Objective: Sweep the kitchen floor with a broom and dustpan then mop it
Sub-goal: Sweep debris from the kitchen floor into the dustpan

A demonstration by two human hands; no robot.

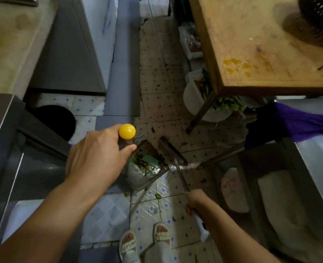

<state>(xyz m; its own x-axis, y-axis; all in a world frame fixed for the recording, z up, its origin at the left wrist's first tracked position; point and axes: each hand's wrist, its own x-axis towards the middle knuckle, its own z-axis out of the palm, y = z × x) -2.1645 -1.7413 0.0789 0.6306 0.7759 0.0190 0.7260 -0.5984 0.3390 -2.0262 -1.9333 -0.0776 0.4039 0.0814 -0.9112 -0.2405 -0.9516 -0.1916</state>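
Note:
My left hand [98, 154] grips the upright dustpan handle just below its round yellow knob [127, 131]. The dustpan [146, 168] stands on the tiled floor [162, 111] below that hand and holds green scraps and other litter. My right hand [196, 201] grips the broom handle [183, 182], whose white end sticks out behind the fist. The dark broom head [171, 149] rests on the floor right beside the dustpan's open edge. Dark specks and bits of debris dot the tiles ahead.
A wooden table [251, 44] stands at the upper right, with white tubs [193, 99] of vegetables under it. A purple cloth [289, 122] drapes over the right counter. Steel counters [5, 130] line the left, and a black bin [56, 120] sits beneath. My sandalled feet [145, 238] are below.

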